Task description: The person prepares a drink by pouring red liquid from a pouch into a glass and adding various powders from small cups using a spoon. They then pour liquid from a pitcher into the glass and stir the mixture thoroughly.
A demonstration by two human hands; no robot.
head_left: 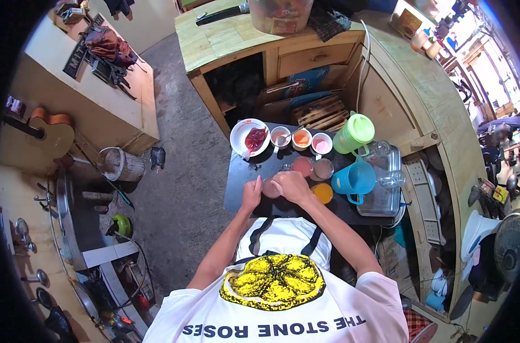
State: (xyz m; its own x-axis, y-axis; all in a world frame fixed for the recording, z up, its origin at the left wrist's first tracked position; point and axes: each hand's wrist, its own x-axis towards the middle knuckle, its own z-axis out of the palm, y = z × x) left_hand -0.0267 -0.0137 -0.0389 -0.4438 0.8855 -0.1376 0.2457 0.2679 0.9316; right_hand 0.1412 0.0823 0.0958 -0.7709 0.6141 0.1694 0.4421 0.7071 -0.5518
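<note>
A glass of pinkish drink (pixel 270 188) stands near the front edge of the dark table, between my two hands. My left hand (pixel 251 195) is closed against its left side, the thumb pointing up. My right hand (pixel 292 187) curls round its right side, with the fingertips partly hidden. Just beyond are a glass of pink-red drink (pixel 302 166) and a glass of dull pink drink (pixel 324 168). A glass of orange drink (pixel 322 193) sits right of my right wrist. Three white cups (pixel 301 139) line the back, one holding a spoon.
A white bowl (pixel 241 138) with a dark red packet is at the back left. To the right stand a green lidded pitcher (pixel 354 132), a blue pitcher (pixel 353 178) and a metal tray (pixel 380 201) with clear glasses lying on it. A wooden cabinet (pixel 317 55) rises behind the table.
</note>
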